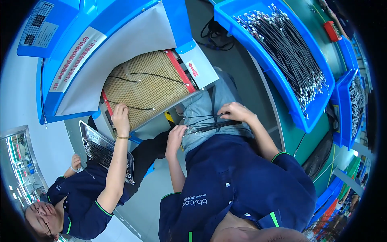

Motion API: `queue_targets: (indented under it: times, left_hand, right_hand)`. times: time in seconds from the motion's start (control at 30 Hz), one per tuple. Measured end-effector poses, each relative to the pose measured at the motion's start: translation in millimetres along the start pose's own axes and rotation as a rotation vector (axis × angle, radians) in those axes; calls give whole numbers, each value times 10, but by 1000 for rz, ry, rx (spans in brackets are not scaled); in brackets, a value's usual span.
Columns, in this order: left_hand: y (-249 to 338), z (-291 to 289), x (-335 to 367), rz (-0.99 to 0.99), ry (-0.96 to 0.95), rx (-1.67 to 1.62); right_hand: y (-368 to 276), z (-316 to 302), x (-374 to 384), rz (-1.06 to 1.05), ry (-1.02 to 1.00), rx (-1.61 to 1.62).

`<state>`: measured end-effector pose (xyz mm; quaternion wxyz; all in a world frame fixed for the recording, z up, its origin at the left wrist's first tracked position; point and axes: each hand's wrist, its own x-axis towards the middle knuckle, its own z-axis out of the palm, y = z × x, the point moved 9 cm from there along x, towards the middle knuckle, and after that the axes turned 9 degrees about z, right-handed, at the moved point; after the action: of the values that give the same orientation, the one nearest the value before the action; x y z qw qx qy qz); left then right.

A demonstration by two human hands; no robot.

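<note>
A bundle of thin black cables (219, 126) with small pale connector ends lies across my lap, over grey-blue trousers. My left hand (175, 138) is closed at the left ends of the cables, fingertips pressed together on them. Around the right part of the bundle, my right hand (235, 112) has its fingers bent and closed on the cables. A few strands stand apart above the bundle between the two hands. The exact grip inside the right hand is partly hidden.
A mesh conveyor belt (139, 78) carrying several cables leads into a blue machine (139, 16). At left, a co-worker's hand (120, 117) touches the belt's near edge; a metal tray (130, 161) of cables rests by that person. Blue bins (231, 20) of cables stand on the green table (292, 135).
</note>
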<state>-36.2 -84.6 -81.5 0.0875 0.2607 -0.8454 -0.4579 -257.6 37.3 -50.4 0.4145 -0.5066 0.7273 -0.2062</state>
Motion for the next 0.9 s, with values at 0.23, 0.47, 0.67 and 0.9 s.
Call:
queue_targets:
  times: [0.23, 0.47, 0.67, 0.9]
  left_hand:
    - [-236, -227, -130, -144, 29, 32]
    - [-43, -229, -48, -91, 51, -84]
    - [453, 95, 328, 51, -2, -198]
    - [796, -113, 456, 172, 116, -4]
  right_hand:
    - [184, -426, -77, 72, 113, -187]
    - [-157, -402, -57, -211, 228, -256]
    - [-779, -145, 83, -448, 239, -142]
    - [-942, -225, 130, -404, 289, -39]
